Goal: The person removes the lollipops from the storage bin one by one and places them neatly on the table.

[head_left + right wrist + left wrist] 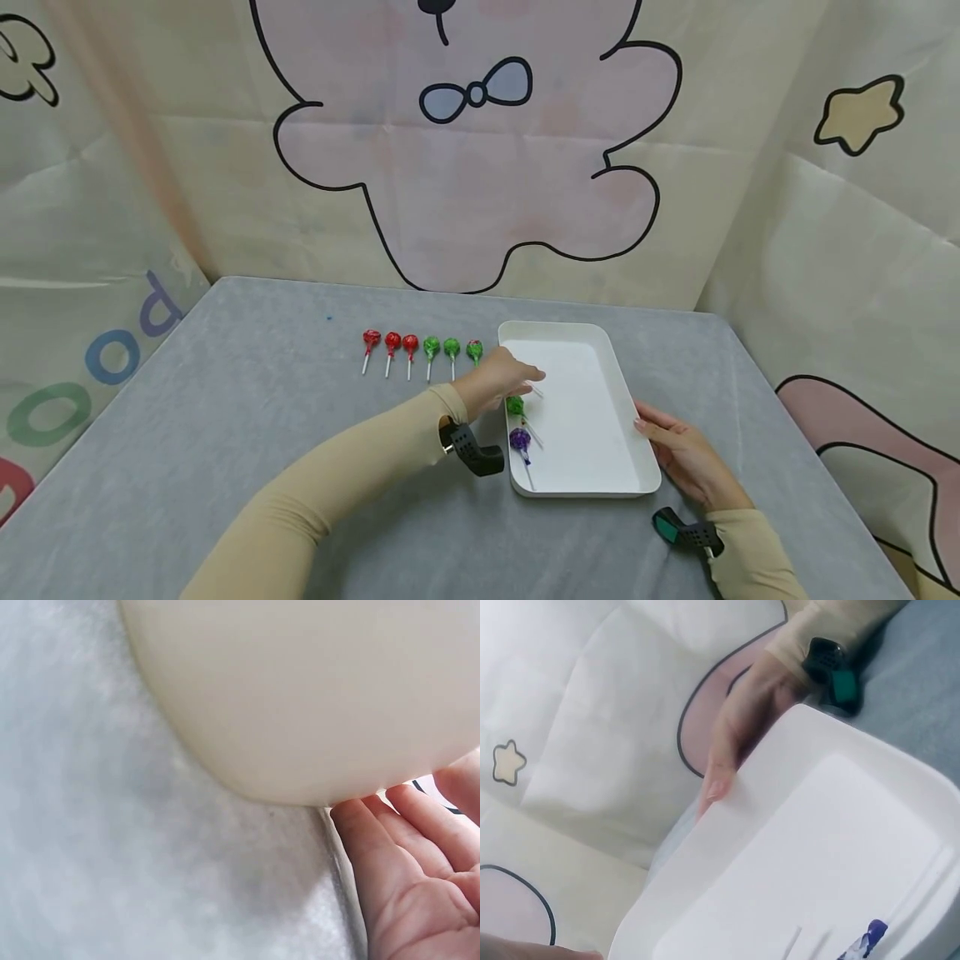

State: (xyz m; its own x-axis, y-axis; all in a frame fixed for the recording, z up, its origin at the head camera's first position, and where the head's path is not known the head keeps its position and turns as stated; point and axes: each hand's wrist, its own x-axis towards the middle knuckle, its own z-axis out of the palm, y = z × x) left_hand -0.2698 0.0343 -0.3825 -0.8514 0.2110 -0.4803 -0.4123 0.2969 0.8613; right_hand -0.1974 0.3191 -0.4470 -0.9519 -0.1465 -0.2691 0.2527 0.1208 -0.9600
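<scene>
My left hand reaches over the left rim of a white tray, fingers pointing right. A thin white stick shows beneath its fingers; the hand hides the rest, and I cannot tell whether the fingers grip it. Just below, a green lollipop and a purple lollipop lie along the tray's left side, sticks slanting to the lower right. My right hand holds the tray's right side, thumb at the rim and fingertips against the lower outer edge.
Left of the tray, a row of lollipops lies on the grey cloth: red ones at the left, green ones at the right. The table backs onto a printed curtain, with more curtain at both sides.
</scene>
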